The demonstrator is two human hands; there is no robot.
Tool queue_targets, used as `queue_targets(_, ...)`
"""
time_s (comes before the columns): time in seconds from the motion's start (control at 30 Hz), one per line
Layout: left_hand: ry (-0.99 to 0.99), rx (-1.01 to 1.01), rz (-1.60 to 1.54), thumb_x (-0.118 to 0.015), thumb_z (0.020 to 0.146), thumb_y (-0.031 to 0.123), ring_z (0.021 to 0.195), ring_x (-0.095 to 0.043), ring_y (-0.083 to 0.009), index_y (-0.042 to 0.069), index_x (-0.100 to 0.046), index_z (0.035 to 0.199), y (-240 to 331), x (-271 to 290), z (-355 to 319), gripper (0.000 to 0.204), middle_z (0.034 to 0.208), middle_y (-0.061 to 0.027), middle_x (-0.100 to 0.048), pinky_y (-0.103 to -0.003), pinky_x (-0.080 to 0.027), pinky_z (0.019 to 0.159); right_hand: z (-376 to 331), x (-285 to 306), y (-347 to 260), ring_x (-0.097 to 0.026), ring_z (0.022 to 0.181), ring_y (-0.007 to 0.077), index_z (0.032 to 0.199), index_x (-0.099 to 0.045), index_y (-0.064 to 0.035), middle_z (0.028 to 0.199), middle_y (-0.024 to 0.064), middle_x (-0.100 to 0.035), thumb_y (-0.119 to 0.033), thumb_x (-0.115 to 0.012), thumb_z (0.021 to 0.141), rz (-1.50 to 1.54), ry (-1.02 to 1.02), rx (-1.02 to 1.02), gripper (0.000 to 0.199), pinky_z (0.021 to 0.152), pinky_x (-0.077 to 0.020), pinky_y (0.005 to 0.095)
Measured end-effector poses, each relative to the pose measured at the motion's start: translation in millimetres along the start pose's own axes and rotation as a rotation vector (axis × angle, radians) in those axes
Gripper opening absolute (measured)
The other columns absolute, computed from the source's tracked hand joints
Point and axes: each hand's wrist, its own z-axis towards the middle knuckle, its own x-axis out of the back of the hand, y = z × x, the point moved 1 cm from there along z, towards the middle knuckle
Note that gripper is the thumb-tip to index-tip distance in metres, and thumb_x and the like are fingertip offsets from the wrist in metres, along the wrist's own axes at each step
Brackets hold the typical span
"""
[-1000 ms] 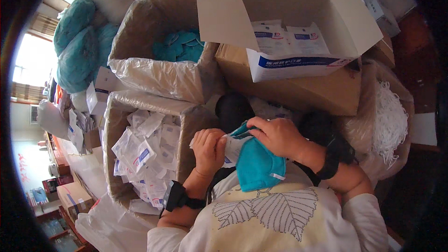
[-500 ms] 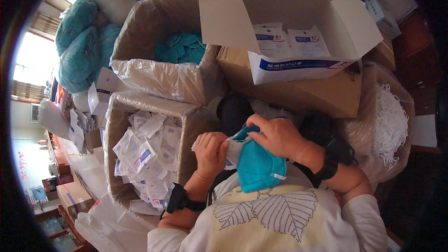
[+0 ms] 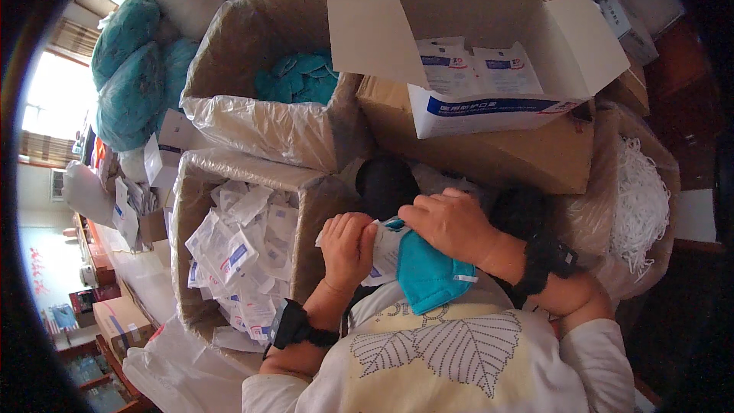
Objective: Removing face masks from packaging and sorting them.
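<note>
Right hand [image 3: 447, 223] has dipped over the teal mask [image 3: 430, 277], apparently pinching it.

Left forearm [image 3: 326, 300] and right forearm [image 3: 572, 292] converge in front of the torso [image 3: 440, 356], elbows bent. Left grip [image 3: 347, 251]: fingers curled, thumb set against the index finger. Right grip [image 3: 451, 226]: knuckles upward, fingers bent and directed left; thumb apparently tucked beneath. The 2 grips are near each other but apart.

A brown carton [image 3: 489, 159] supports an open white box [image 3: 459, 127].
</note>
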Motion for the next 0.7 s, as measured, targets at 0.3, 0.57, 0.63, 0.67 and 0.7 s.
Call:
queue_targets(0.3,0.008,0.004,0.044,-0.056,0.075,0.008,0.069,-0.053,-0.0275,0.004,-0.055,0.077,-3.0,-0.5,-2.6,0.005,0.074,-0.0095,-0.056,-0.034,-0.039,0.063,0.9,-2.1,7.8,-0.058,0.072,0.0199,0.080,-0.060,-0.0111,0.081,0.0047,-0.055,-0.020,-0.058,0.074,0.144,0.044,0.028,0.011,0.062,-0.0452,0.0317)
queue_targets(0.57,0.084,0.162,-0.078,-0.055,0.075,0.004,0.067,-0.055,-0.0298,0.001,-0.055,0.079,-12.2,-5.6,-4.3,0.005,0.075,-0.0114,-0.057,-0.036,-0.044,0.060,-11.9,50.0,38.3,-0.056,0.068,0.0148,0.089,-0.057,-0.0065,0.076,0.0079,-0.056,-0.021,-0.052,0.085,1.089,0.556,-0.525,0.016,0.064,-0.0460,0.0282)
queue_targets(0.63,0.110,0.144,-0.092,-0.054,0.075,0.004,0.068,-0.056,-0.0294,0.002,-0.055,0.079,-14.5,-3.5,-6.5,0.005,0.076,-0.0116,-0.058,-0.035,-0.044,0.061,-16.8,59.0,49.3,-0.056,0.067,0.0162,0.088,-0.058,-0.0055,0.074,0.0089,-0.056,-0.024,-0.053,0.085,1.265,0.425,-0.537,0.020,0.064,-0.0461,0.0293)
queue_targets(0.67,0.124,0.121,-0.117,-0.054,0.075,0.004,0.068,-0.056,-0.0290,0.002,-0.055,0.079,-16.5,-1.4,-7.2,0.004,0.076,-0.0115,-0.058,-0.035,-0.044,0.062,-20.4,61.8,52.6,-0.058,0.068,0.0181,0.088,-0.058,-0.0054,0.074,0.0101,-0.057,-0.026,-0.053,0.084,1.244,0.205,-0.468,0.021,0.064,-0.0463,0.0304)
queue_targets(0.7,0.139,0.098,-0.142,-0.054,0.075,0.004,0.069,-0.056,-0.0286,0.002,-0.056,0.078,-17.7,0.3,-8.0,0.004,0.077,-0.0115,-0.059,-0.034,-0.044,0.063,-21.8,62.0,53.0,-0.059,0.068,0.0200,0.087,-0.059,-0.0053,0.074,0.0112,-0.058,-0.027,-0.054,0.084,1.213,-0.013,-0.395,0.023,0.064,-0.0466,0.0315)
